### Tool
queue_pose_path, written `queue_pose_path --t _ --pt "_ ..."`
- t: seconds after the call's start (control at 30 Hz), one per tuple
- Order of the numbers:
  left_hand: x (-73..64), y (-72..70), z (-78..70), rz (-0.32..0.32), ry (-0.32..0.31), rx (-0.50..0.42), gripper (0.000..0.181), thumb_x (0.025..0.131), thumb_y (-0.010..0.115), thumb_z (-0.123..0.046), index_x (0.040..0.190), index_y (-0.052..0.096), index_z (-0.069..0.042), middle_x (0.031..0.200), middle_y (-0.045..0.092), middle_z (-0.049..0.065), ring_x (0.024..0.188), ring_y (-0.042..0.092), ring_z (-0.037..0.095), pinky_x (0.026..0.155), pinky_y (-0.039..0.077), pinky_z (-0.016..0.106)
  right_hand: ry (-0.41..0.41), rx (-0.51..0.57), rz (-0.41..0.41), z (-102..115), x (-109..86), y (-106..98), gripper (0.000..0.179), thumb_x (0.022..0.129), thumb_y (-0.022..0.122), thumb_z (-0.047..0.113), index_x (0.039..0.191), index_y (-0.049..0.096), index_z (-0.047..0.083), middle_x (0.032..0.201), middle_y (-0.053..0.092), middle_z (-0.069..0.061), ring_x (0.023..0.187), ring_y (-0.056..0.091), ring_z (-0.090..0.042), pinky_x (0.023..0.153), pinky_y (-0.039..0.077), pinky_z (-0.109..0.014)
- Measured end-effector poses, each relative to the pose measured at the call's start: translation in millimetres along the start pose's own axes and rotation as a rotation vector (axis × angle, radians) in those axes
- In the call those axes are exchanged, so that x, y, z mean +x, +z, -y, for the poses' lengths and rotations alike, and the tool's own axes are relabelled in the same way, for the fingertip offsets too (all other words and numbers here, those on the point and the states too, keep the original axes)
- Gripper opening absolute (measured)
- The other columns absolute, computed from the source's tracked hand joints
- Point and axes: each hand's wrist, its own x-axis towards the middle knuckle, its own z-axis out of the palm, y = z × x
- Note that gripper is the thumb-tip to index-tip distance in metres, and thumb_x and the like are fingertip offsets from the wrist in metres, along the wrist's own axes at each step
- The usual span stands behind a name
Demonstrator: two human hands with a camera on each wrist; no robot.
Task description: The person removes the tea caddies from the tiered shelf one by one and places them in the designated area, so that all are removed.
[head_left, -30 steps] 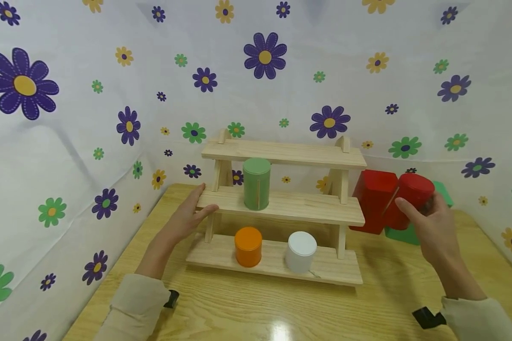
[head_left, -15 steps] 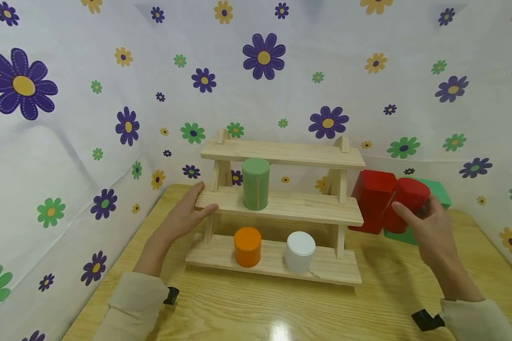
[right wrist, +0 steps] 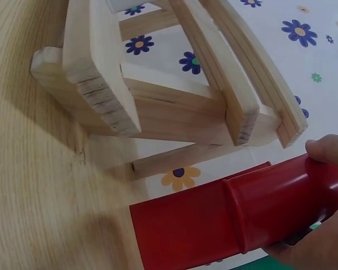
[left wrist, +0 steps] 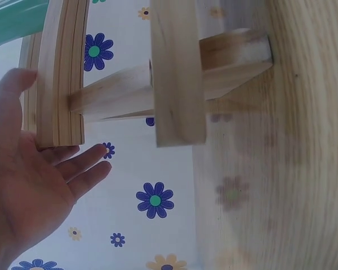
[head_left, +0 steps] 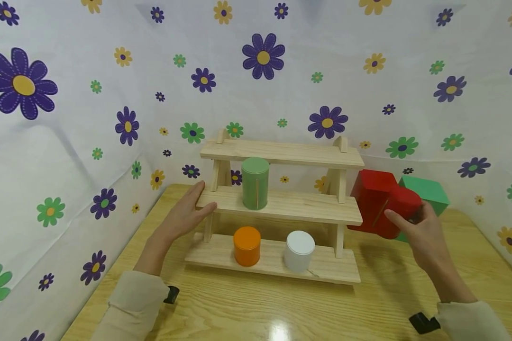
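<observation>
My right hand [head_left: 426,237] grips a red cylindrical tin [head_left: 403,203], which is tilted off the table with thumb and fingers on opposite sides. Close beside it stands a larger red box [head_left: 369,203]; in the right wrist view the tin [right wrist: 287,197] overlaps that box [right wrist: 183,225]. At the left end of the three-tier wooden display shelf [head_left: 307,208], my left hand [head_left: 181,215] holds the middle board, thumb at its front edge. The other fingers extend past the board in the left wrist view. A tall green tin [head_left: 255,184] stands on the middle board.
An orange tin [head_left: 246,246] and a white tin [head_left: 299,251] stand on the lowest board. Behind my right hand is a green box [head_left: 428,192], partly hidden. Flower-patterned cloth [head_left: 260,94] encloses the wooden table [head_left: 234,308] at the back and sides.
My right hand has brought the red tin left and slightly down, nearer the red box, exposing more of the green box. The left hand stays at the shelf end.
</observation>
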Motion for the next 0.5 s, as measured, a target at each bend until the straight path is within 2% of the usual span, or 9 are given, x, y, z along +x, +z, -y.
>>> queue_pose_path --t 0.17,0.5 --pt "1.8 2.4 -2.6 -0.021 -0.001 0.015 0.083 0.108 0.043 -0.056 0.164 0.017 0.001 0.171 0.015 0.019 0.156 0.015 0.039 0.125 0.015 0.057 0.021 -0.045 0.013 -6 -2.0 3 0.074 0.103 0.067 0.025 0.155 0.025 -0.006 0.141 0.045 -0.020 0.109 0.048 -0.008 0.080 0.048 -0.007" --pt "5.1 8.3 -6.1 -0.043 -0.011 0.020 0.087 0.107 0.044 -0.059 0.162 0.020 0.003 0.171 0.012 0.019 0.155 0.015 0.042 0.123 0.016 0.060 0.103 -0.095 0.062 -14 -5.1 10 0.078 0.102 0.068 0.031 0.154 0.026 -0.008 0.146 0.046 -0.027 0.111 0.047 -0.010 0.078 0.044 -0.007"
